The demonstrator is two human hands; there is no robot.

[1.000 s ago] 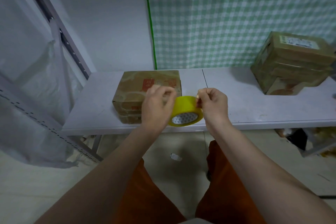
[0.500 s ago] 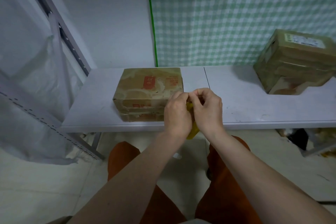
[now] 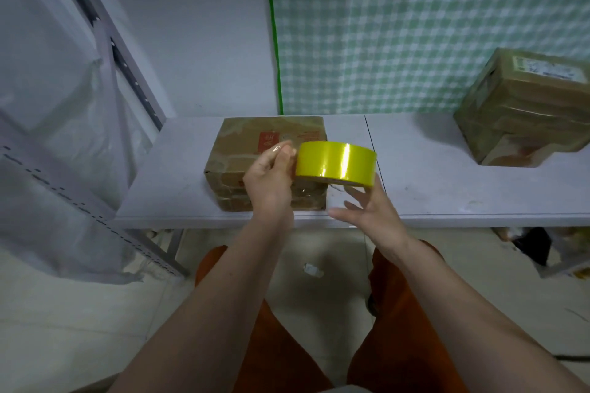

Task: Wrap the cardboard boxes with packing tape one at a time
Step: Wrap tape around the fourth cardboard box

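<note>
A yellow roll of packing tape [image 3: 335, 163] is held in the air above the table's front edge. My left hand [image 3: 271, 179] grips the roll at its left rim, fingers curled. My right hand [image 3: 367, 210] is just below and right of the roll with its fingers spread and relaxed; whether its top finger touches the roll is hidden. Behind both hands a tape-covered cardboard box [image 3: 255, 143] with a red label lies on the white table [image 3: 431, 188]. A second taped box [image 3: 523, 112] sits at the far right.
A green checked cloth [image 3: 415, 25] hangs behind the table. A metal rack draped in clear plastic [image 3: 79, 137] stands at the left. On the floor between my knees lies a small scrap [image 3: 311, 269], and clutter sits under the table's right end.
The roll has risen from between both hands at the table edge and turned side-on. My right hand has come off it and opened below.
</note>
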